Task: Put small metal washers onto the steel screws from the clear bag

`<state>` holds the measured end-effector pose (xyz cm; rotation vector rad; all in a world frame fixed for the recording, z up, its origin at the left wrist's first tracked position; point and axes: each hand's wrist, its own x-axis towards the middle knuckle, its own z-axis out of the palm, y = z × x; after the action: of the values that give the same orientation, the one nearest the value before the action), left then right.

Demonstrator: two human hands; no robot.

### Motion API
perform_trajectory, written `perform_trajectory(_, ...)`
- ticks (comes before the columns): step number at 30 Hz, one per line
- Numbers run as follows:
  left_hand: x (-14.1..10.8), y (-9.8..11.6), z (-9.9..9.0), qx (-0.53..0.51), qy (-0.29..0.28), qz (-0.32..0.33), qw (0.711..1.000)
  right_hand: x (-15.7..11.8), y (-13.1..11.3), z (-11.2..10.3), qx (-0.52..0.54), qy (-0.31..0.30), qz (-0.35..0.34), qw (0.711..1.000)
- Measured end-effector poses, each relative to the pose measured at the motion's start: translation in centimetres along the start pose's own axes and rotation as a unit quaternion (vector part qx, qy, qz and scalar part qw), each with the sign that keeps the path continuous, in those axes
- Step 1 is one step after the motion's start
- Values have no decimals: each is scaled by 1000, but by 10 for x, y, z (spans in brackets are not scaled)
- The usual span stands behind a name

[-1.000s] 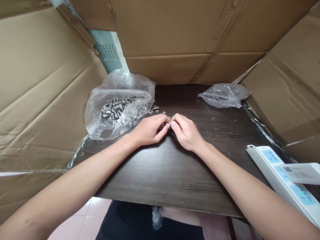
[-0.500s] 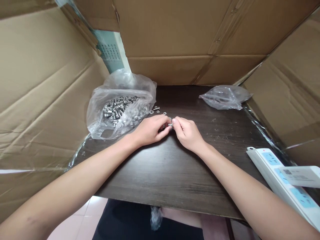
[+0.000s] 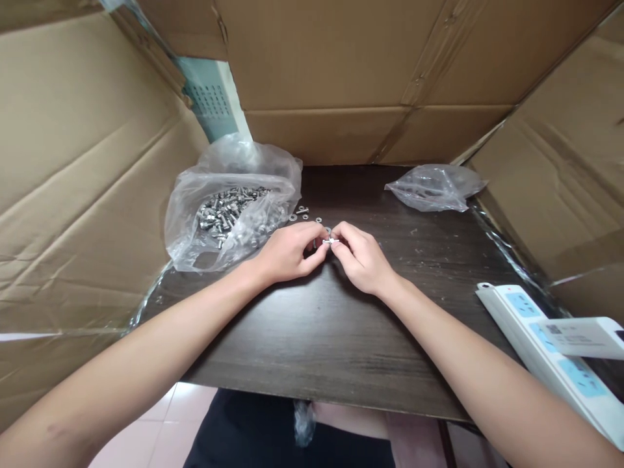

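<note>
A small metal bolt (image 3: 330, 241) lies crosswise between my fingertips, above the dark table. My left hand (image 3: 291, 252) pinches its left end between thumb and fingers. From the other side, my right hand (image 3: 363, 259) has its thumb and forefinger closed on the right end. Whether a nut or washer sits on the bolt is too small to tell. Just behind the fingertips is a flat washer (image 3: 328, 231). Further back lie a loose bolt (image 3: 303, 210) and several washers (image 3: 293, 218). My curled left fingers partly hide small metal bits beneath them.
An open clear plastic bag (image 3: 182, 224) full of bolts stands left of my hands. Another clear bag (image 3: 436, 188) lies at the back right. A white power strip (image 3: 507, 338) runs along the right edge. Cardboard walls (image 3: 331, 58) enclose the dark table (image 3: 312, 338).
My right fingertips have shifted slightly on the bolt, and more of it shows between the hands. The view has moved a little; the bags and loose parts stay put.
</note>
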<state>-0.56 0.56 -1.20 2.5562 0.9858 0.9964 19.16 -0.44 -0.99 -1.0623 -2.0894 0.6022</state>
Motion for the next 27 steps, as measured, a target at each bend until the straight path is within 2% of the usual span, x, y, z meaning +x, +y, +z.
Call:
perform_trajectory(11, 1, -1, -1, -2, -10, -7, 1000, 1, 3, 2, -44, -3, -21, 999)
perform_trajectory(20, 0, 0, -2, -3, 2, 0, 1000, -1, -1, 0, -2, -17, 10, 1000)
perform_trajectory(27, 1, 0, -2, -3, -1, 3, 1000, -1, -1, 0, -9, -17, 1, 1000)
